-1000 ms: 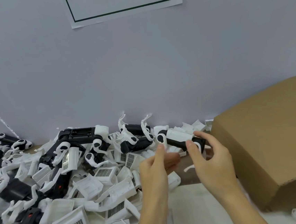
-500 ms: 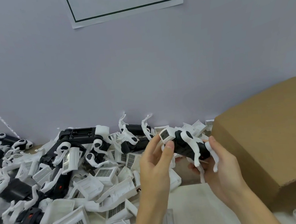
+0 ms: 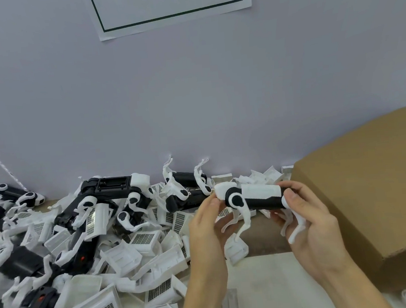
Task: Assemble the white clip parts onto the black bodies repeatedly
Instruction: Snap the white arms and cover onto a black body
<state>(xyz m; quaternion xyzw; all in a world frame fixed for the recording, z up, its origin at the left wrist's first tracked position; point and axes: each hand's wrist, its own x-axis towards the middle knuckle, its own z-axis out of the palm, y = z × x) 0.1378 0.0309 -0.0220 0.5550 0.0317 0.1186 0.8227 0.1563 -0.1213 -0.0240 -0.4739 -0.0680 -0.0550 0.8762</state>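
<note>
Fingers of your left hand (image 3: pixel 205 230) pinch the white end of the black body (image 3: pixel 263 201) at centre right of the frame, while your right hand (image 3: pixel 307 218) curls around its far end, thumb on the white clip part (image 3: pixel 260 191) along its top. Keep both grips firm and press evenly along that cover until it seats flush, I'd judge. Let the white legs (image 3: pixel 244 218) hang free below, well above the pile of loose parts (image 3: pixel 122 256) at lower left.

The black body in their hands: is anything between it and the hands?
Nothing visible. The left hand pinches the black body's white end and the right hand grips the other end directly.
</note>
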